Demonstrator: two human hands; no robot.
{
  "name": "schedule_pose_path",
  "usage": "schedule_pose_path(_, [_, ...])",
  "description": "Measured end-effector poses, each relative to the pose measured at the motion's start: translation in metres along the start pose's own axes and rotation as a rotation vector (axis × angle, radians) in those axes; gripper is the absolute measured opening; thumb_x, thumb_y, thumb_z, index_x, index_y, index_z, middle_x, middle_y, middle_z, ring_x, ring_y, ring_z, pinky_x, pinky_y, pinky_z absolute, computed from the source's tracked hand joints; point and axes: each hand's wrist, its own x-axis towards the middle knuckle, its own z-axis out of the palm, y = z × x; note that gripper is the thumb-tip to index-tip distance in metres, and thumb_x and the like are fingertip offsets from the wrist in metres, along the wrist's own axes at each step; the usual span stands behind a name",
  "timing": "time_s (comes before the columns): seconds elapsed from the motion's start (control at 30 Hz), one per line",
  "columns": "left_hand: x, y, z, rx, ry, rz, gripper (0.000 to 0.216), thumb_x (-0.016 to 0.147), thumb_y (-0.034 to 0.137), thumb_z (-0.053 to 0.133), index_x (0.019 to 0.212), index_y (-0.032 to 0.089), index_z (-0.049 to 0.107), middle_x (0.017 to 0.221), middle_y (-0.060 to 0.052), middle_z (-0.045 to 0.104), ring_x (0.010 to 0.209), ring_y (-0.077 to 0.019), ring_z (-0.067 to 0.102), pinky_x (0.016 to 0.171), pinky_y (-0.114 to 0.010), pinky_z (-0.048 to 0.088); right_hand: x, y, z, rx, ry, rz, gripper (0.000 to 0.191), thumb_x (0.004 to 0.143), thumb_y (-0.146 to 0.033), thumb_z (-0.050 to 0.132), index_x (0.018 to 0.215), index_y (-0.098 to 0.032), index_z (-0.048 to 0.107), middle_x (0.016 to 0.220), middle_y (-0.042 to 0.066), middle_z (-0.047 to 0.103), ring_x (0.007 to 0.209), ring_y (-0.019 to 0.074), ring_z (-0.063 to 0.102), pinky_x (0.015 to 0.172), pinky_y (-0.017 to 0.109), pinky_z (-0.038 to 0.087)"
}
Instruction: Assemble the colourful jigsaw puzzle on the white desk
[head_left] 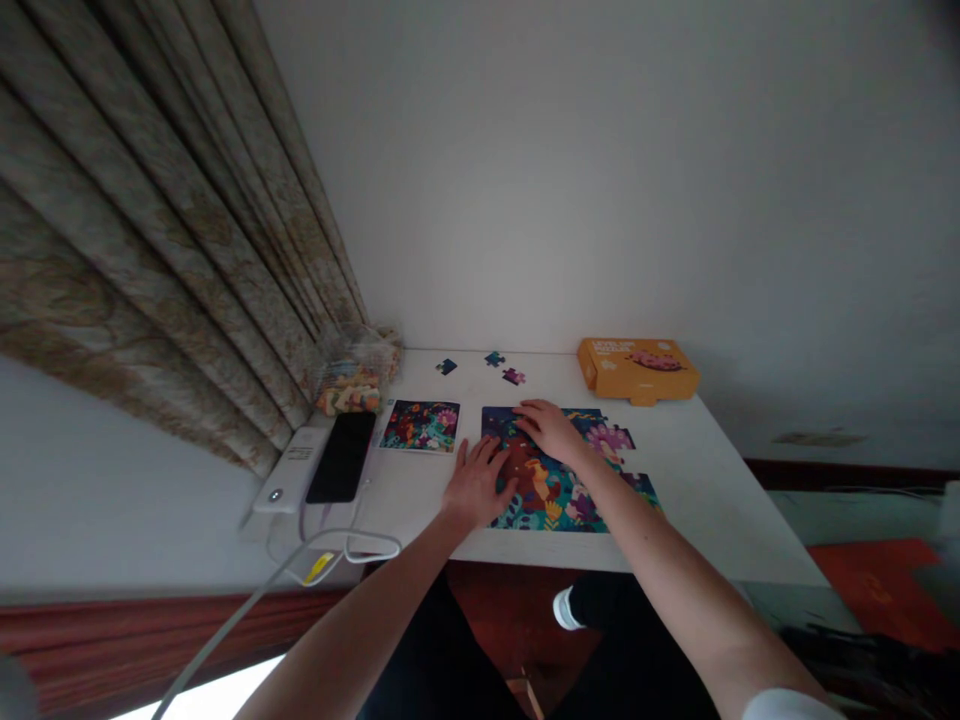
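Note:
A mostly joined jigsaw puzzle with a dark, colourful animal picture lies on the white table. Its right edge is ragged, with gaps between the pieces there. Fingers spread, my left hand rests over the puzzle's left edge. My right hand lies across the upper part, its fingers stretched out flat and pointing left. Nothing shows in either hand, though whatever is under the palms is hidden. Beyond the puzzle, near the wall, are three loose pieces: a dark blue piece, a teal piece and a purple piece.
Left of the puzzle lies a reference picture card, then a black phone beside a white box. A clear plastic bag sits by the curtain. An orange puzzle box stands back right. A white cable crosses the lower left.

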Motion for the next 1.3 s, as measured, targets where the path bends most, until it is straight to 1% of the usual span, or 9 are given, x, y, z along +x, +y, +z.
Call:
schedule_pose_path(0.1, [0.000,0.000,0.000,0.006,-0.002,0.004,0.045,0.095,0.037,0.060,0.138,0.022,0.059,0.151,-0.015,0.054,0.145,-0.0298,0.044,0.125,-0.060,0.022,-0.034,0.015,-0.020,-0.115,0.116,0.120,0.026,0.101,-0.031,0.053,0.114,-0.025,0.074,0.125,0.011,0.071,0.118,0.0287,0.063,0.114,0.058,0.035])
schedule_pose_path(0.23, [0.000,-0.001,0.000,0.021,-0.013,0.003,0.045,0.096,0.037,0.058,0.138,0.021,0.059,0.152,-0.015,0.053,0.146,-0.0302,0.043,0.125,-0.061,0.021,-0.089,0.066,-0.057,-0.198,0.212,0.282,0.028,0.099,-0.038,0.052,0.099,-0.023,0.076,0.106,0.010,0.075,0.101,0.0275,0.066,0.098,0.045,0.048])
schedule_pose_path(0.4, [0.000,-0.002,0.002,0.029,-0.002,0.012,0.045,0.096,0.037,0.059,0.138,0.022,0.059,0.150,-0.014,0.055,0.145,-0.0297,0.045,0.126,-0.059,0.022,-0.133,0.108,-0.080,-0.258,0.367,0.466,0.036,0.097,-0.047,0.049,0.095,-0.020,0.074,0.101,0.012,0.074,0.092,0.0276,0.064,0.085,0.041,0.048])
schedule_pose_path(0.6, [0.006,-0.015,0.010,-0.029,0.077,0.002,0.037,0.098,0.038,0.057,0.130,0.022,0.063,0.146,-0.012,0.059,0.140,-0.0273,0.050,0.123,-0.055,0.029,-0.131,0.098,-0.076,-0.296,0.343,0.514,0.035,0.096,-0.047,0.050,0.102,-0.021,0.073,0.110,0.011,0.072,0.102,0.0288,0.060,0.087,0.042,0.041])
schedule_pose_path(0.7, [0.036,-0.036,0.001,-0.039,0.188,-0.077,0.031,0.098,0.033,0.053,0.124,0.022,0.066,0.142,-0.011,0.062,0.134,-0.0253,0.055,0.119,-0.046,0.039,-0.128,0.097,-0.076,-0.280,0.350,0.532,0.033,0.097,-0.045,0.051,0.101,-0.021,0.072,0.112,0.012,0.072,0.105,0.0288,0.059,0.088,0.041,0.039])
schedule_pose_path(0.8, [0.083,-0.067,-0.017,0.012,0.242,-0.250,0.036,0.092,0.022,0.056,0.128,0.018,0.064,0.141,-0.014,0.061,0.134,-0.0266,0.054,0.118,-0.043,0.039,-0.127,0.100,-0.077,-0.278,0.343,0.547,0.032,0.096,-0.044,0.052,0.102,-0.020,0.072,0.113,0.012,0.071,0.107,0.0292,0.059,0.089,0.042,0.038])
schedule_pose_path(1.0, [0.155,-0.120,-0.038,0.059,0.167,-0.521,0.049,0.090,0.017,0.058,0.137,0.008,0.056,0.142,-0.021,0.060,0.134,-0.0308,0.054,0.115,-0.042,0.040,-0.125,0.100,-0.078,-0.289,0.309,0.564,0.031,0.099,-0.039,0.049,0.102,-0.020,0.072,0.112,0.012,0.071,0.104,0.0290,0.058,0.088,0.041,0.038])
schedule_pose_path(1.13, [0.170,-0.135,-0.038,0.018,0.134,-0.571,0.046,0.092,0.020,0.058,0.137,0.011,0.057,0.143,-0.020,0.060,0.131,-0.0329,0.056,0.111,-0.046,0.041,-0.124,0.100,-0.079,-0.293,0.284,0.572,0.032,0.101,-0.036,0.044,0.104,-0.020,0.072,0.112,0.012,0.071,0.102,0.0281,0.058,0.087,0.040,0.038])
schedule_pose_path(1.3, [0.177,-0.140,-0.040,-0.048,0.133,-0.644,0.037,0.087,0.019,0.063,0.123,0.016,0.066,0.129,-0.018,0.068,0.124,-0.0349,0.057,0.104,-0.049,0.043,-0.124,0.100,-0.078,-0.307,0.298,0.567,0.030,0.101,-0.035,0.045,0.103,-0.020,0.071,0.111,0.012,0.072,0.101,0.0278,0.059,0.087,0.039,0.038])
